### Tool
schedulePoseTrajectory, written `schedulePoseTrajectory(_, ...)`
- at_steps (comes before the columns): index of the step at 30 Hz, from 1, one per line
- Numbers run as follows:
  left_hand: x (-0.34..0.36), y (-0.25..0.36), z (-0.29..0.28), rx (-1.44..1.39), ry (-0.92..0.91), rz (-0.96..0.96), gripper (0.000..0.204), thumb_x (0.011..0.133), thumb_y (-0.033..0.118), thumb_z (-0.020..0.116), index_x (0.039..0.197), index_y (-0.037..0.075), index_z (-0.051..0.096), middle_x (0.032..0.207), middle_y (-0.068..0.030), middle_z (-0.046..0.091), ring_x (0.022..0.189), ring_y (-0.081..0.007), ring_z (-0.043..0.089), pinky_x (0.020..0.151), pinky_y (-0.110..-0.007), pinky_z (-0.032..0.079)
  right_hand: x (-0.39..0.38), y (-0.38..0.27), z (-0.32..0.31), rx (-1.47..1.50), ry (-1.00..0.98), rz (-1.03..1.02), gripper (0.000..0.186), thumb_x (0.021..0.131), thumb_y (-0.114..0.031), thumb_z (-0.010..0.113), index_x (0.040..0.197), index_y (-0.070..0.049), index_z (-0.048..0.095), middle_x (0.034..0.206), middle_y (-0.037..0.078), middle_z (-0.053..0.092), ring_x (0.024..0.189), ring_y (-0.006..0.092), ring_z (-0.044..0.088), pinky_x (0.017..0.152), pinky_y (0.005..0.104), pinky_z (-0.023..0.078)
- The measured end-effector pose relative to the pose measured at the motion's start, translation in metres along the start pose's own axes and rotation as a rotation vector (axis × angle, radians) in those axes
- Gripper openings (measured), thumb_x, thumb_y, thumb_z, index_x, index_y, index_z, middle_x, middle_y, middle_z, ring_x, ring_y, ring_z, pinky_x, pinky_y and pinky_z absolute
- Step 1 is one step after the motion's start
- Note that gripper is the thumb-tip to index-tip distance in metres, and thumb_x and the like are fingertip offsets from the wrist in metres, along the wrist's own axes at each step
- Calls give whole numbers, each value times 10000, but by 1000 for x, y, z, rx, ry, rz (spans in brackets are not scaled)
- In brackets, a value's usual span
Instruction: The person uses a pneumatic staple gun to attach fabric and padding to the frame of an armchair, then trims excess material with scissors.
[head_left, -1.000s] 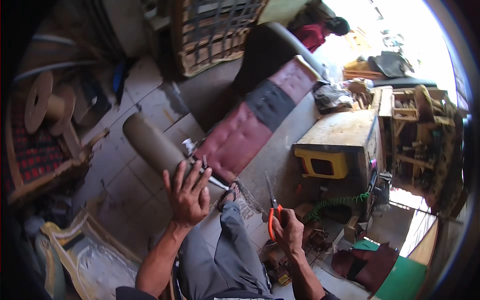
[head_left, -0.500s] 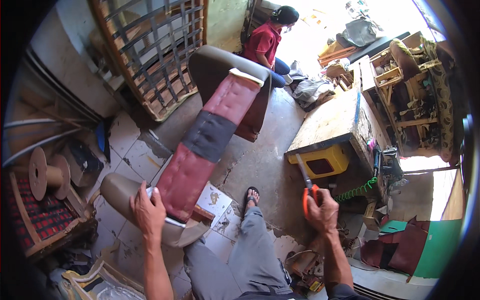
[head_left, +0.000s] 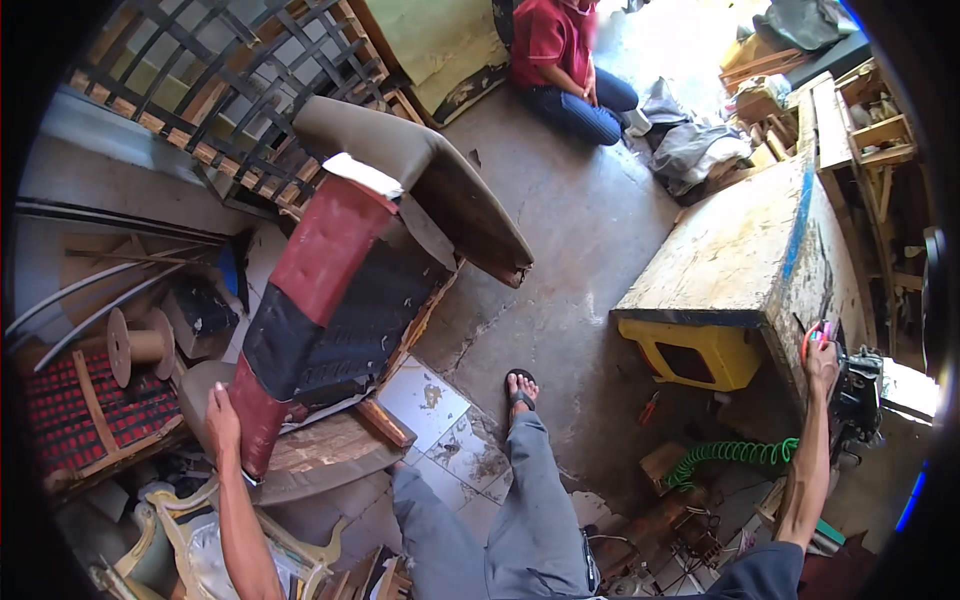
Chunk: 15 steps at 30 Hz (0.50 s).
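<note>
A chair with grey-brown upholstered ends point(head_left: 360, 120) lies in front of me on the left. Along it runs a padded red and black panel point(head_left: 330, 240), pale at its far end, with black material showing on its inner side. My left hand point(head_left: 225, 420) grips the chair's near end, beside the panel's lower red section; some fingers are hidden. Stretched far to the right, my right hand point(head_left: 822, 368) is closed at the side of the wooden workbench point(head_left: 715, 250). Orange-handled scissors point(head_left: 806, 343) show at its fingers, next to something small and pink; their blades are hidden.
A person point(head_left: 560, 60) in a red shirt sits on the floor ahead. A yellow box point(head_left: 690, 352) is under the bench, near a green coiled hose point(head_left: 730, 460). A webbed wooden frame point(head_left: 230, 80) leans at far left, with a cable spool point(head_left: 140, 348) nearer.
My right hand has moved right with the scissors, from open space to the bench side. The chair has turned and shows its black inner side. My view has shifted.
</note>
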<state>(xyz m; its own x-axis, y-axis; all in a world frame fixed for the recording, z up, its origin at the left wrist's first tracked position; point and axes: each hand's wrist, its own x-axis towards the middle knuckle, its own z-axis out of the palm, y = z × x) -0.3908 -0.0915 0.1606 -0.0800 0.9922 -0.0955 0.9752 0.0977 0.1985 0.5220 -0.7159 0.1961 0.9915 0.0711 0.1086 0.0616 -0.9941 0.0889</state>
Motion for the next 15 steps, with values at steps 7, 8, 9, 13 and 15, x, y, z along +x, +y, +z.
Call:
schedulePoseTrajectory(7,-1,9,20,-35,-90,-162,714,1055,515,296,1226,-87,638,1184,-317,658,1167,-474,597,1007,-477,430,103,99,78,-45,370,-352,416,948,-236,552,1315,-40,553,1152,290,625,1038,477,609,892,529,480)
schedulePoseTrajectory(8,-4,1,13,-5,-76,-190,707,1054,510,301,1210,-87,647,1168,-317,663,1160,-473,600,1002,-480,433,110,93,89,-28,359,-369,416,948,-236,552,1315,-40,553,1152,290,625,1038,477,609,892,529,480)
schedulePoseTrajectory(9,-8,-8,9,20,-66,-219,700,1054,504,307,1193,-87,656,1153,-318,667,1154,-473,604,997,-482,436,120,89,93,-36,182,-391,405,952,-234,547,1301,-30,560,1166,287,617,1057,471,601,900,524,481)
schedulePoseTrajectory(13,-5,3,18,18,-22,-158,689,1048,504,326,1158,-80,676,1128,-318,672,1139,-472,611,983,-484,444,115,70,67,-231,19,-243,391,951,-228,546,1276,-14,573,1174,282,611,1092,456,589,913,514,482)
schedulePoseTrajectory(15,-7,-7,7,17,23,-175,676,1043,504,338,1156,-66,683,1129,-321,668,1139,-472,611,976,-484,450,96,26,70,-394,13,-134,388,946,-224,550,1267,-7,579,1168,281,612,1107,446,585,918,509,483)
